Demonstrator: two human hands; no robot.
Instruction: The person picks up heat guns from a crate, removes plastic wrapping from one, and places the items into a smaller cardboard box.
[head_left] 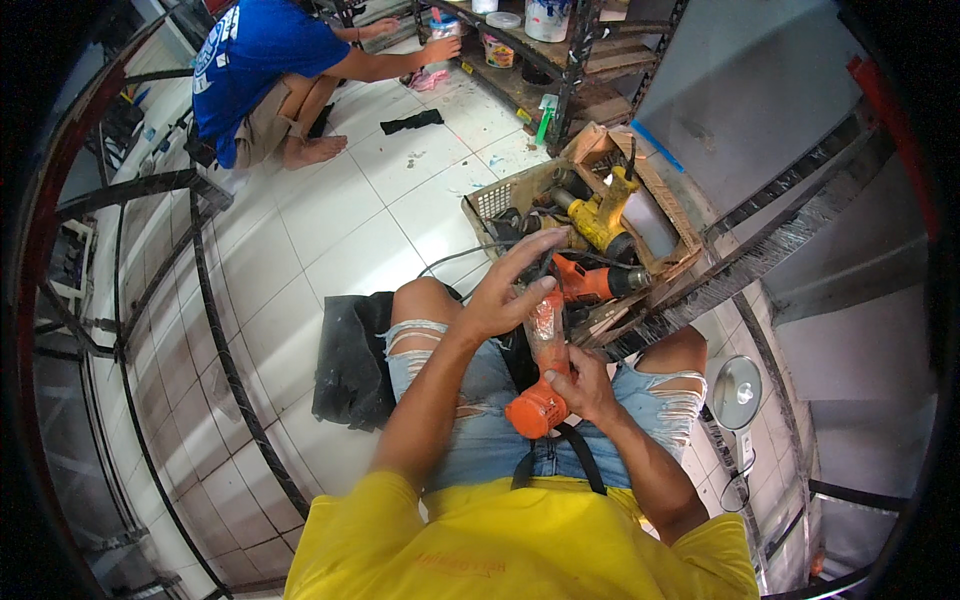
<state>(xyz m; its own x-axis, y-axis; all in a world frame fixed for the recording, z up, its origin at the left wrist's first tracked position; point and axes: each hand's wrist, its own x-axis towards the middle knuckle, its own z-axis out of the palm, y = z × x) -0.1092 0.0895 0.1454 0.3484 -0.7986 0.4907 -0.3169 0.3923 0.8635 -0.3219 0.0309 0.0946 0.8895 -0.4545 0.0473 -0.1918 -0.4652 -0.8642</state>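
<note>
An orange pistol-shaped power drill (547, 335) is held over my lap, its dark nose pointing right. My right hand (590, 385) grips it near the rounded orange end. My left hand (508, 290) is beside its upper part, fingers stretched and thumb apart. A dark cord (458, 257) passes close to the left fingers; whether they touch it I cannot tell. Just beyond stands a worn crate (490, 202) of tools. In it lie a yellow power tool (597, 222) and a whitish block-like piece (650, 222), with darker tools partly hidden beneath.
Far left, a person in a blue shirt (265, 55) crouches, reaching toward a shelf rack (575, 75) with tubs. A black cloth (412, 122) and green-handled scraper (546, 118) lie on the tiles. Metal frames (225, 340) flank me; a round white lamp-like object (737, 390) is at right.
</note>
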